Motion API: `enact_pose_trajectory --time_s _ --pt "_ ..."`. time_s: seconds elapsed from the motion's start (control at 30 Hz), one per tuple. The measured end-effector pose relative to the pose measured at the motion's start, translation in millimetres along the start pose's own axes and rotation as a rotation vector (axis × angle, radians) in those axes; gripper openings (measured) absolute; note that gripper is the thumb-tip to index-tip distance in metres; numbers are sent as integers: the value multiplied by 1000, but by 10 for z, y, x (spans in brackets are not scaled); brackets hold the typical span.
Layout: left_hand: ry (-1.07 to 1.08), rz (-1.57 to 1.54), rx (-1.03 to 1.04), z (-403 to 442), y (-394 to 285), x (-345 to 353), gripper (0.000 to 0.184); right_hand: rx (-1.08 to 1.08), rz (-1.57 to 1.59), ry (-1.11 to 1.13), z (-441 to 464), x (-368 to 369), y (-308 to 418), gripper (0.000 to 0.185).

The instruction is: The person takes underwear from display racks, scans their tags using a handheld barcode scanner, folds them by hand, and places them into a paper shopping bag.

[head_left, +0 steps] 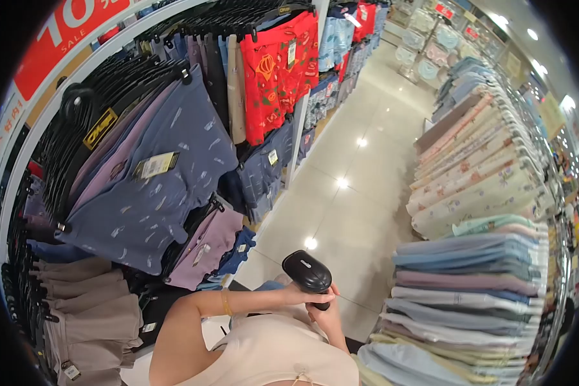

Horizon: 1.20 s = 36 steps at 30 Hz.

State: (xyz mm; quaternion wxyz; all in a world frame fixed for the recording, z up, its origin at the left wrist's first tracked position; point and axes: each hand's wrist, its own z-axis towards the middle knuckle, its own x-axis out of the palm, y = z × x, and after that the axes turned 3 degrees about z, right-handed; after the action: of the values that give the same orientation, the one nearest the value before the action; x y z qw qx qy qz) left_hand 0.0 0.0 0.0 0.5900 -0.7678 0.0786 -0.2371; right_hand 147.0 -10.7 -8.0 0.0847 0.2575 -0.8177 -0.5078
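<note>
In front of my body I hold a black handheld barcode scanner point(307, 270), its rounded head pointing up and away from me over the floor. My left hand point(305, 295), with a yellow bracelet on the wrist, comes in from the left and closes around the scanner just below its head. My right hand point(327, 315) wraps the lower end of the handle from the right. Part of the handle is hidden by the fingers. To the left hang blue patterned boxer shorts point(174, 174) with a paper tag point(156, 166), apart from both hands.
Racks of hanging shorts line the left, including red printed shorts point(280, 71), mauve shorts point(206, 251) and grey-brown shorts point(90, 309). A red sale sign point(71, 42) is at the upper left. Pastel garments point(463, 276) hang along the right. A tiled aisle point(360, 174) runs between.
</note>
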Motion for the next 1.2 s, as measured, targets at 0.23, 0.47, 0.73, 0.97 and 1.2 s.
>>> enact_pose_trajectory --time_s 0.23,0.47,0.73,0.97,1.2 --pt "-425 -4 -52 757 -98 -580 27 -188 -232 151 1248 -474 369 33" --pt "-592 489 16 1470 -912 -960 35 -231 45 463 2477 -1113 1099 21" --pt "-2070 947 431 1242 -2071 -1738 43 -289 116 641 3277 -1249 2285 29" --pt "-1827 1040 423 1444 -2189 -1940 22 -704 165 445 3178 -726 2666 27" --pt "-1395 1177 553 1583 -2127 -1745 32 -1063 -33 246 3117 -581 2994 23"
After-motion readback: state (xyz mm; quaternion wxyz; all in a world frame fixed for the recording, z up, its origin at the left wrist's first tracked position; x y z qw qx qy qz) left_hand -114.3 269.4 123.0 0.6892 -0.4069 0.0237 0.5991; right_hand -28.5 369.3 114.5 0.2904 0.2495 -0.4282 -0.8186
